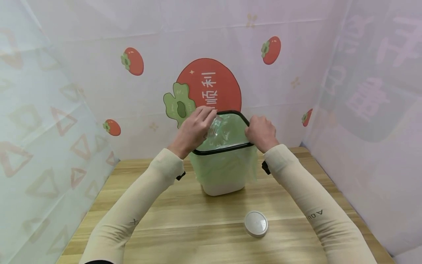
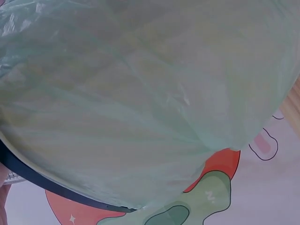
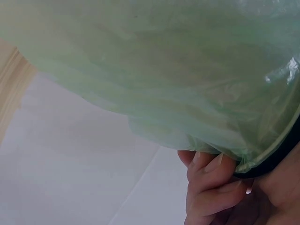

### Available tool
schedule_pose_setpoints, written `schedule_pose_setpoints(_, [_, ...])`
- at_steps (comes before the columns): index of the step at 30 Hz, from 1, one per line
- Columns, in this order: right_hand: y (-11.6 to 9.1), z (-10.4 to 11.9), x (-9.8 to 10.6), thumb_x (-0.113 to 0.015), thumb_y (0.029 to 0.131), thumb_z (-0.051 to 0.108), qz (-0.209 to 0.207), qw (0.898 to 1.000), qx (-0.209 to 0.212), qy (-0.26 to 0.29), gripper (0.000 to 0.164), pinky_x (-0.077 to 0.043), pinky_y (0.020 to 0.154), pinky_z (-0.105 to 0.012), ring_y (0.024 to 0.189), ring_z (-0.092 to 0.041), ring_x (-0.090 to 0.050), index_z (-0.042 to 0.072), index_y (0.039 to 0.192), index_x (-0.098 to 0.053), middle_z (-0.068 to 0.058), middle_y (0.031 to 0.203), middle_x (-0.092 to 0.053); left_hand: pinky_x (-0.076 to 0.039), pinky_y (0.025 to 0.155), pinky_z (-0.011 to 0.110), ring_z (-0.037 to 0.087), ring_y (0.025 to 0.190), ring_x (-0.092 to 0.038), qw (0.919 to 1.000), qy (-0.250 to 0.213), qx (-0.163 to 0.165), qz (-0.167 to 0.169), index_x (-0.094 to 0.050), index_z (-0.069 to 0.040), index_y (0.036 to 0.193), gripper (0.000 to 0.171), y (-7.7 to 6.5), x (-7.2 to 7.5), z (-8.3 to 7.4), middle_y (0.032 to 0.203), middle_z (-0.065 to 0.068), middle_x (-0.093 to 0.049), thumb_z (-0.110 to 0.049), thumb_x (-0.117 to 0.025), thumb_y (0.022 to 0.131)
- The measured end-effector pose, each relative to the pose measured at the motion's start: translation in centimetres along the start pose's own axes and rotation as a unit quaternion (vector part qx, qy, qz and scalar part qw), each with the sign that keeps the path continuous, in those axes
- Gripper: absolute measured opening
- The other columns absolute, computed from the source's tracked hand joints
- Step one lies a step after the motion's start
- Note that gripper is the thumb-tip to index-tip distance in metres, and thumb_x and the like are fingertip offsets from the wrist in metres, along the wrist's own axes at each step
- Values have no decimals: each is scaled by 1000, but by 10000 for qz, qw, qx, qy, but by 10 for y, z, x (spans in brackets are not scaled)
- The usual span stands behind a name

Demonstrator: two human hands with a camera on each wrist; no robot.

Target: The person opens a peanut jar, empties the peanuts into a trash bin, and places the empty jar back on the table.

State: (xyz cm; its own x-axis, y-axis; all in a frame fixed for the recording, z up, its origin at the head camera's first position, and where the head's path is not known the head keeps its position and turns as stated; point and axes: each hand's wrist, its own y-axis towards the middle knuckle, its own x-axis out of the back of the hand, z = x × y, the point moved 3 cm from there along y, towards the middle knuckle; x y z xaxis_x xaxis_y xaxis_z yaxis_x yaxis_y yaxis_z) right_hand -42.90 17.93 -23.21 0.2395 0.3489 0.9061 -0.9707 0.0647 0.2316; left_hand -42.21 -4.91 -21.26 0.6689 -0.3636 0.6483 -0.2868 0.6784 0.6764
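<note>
A white bin (image 1: 223, 189) stands on the wooden table, lined with a thin green plastic bag (image 1: 227, 167) that folds down over its outside. A black rim ring (image 1: 227, 149) runs round the bin's mouth. At the mouth's left side, my left hand (image 1: 194, 128) holds a clear, ribbed plastic container (image 1: 215, 126), partly hidden by the fingers. My right hand (image 1: 262, 132) grips the rim at the right; in the right wrist view its curled fingers (image 3: 211, 187) meet the bag's edge under the dark ring. Green film fills most of the left wrist view.
A round, pale lid-like disc (image 1: 256, 223) lies on the wooden table (image 1: 184, 227) in front of the bin, toward the right. A printed cloth backdrop (image 1: 158, 99) rises behind the bin, with similar cloth walls at both sides.
</note>
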Motion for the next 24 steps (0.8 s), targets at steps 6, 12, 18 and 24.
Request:
schedule_pose_setpoints(6, [-1,1,1,-54,98,16,-6,10000,4,-44,28,-51,54,-46,69,-29,-59,8,71,-56,-19,83,-67,-55,110,37,32,124,-62,10000,-14,0,52,-62,3,134,33,0,1,-1,129,17,-67,2,-63,101])
schedule_pose_setpoints(12, [-1,1,0,-54,99,16,-32,10000,39,-74,27,-52,55,-47,70,-30,-60,6,73,-58,-21,86,-68,-56,108,37,32,123,-61,10000,15,-23,11,-62,3,132,30,1,4,-1,128,17,-67,3,-59,103])
schedule_pose_setpoints(18, [0,1,0,-54,99,17,-73,9999,57,-101,25,-58,62,-55,81,-41,-71,3,80,-63,-28,96,-72,-59,103,37,32,119,-64,9991,344,-140,-228,-64,2,124,21,6,13,1,124,16,-69,3,-57,104])
schedule_pose_setpoints(24, [0,2,0,-52,98,15,-64,9998,75,-143,25,-55,58,-51,76,-36,-67,4,77,-60,-25,92,-70,-60,103,39,34,120,-65,9969,676,-281,-281,-65,4,129,25,12,22,5,129,19,-69,3,-58,104])
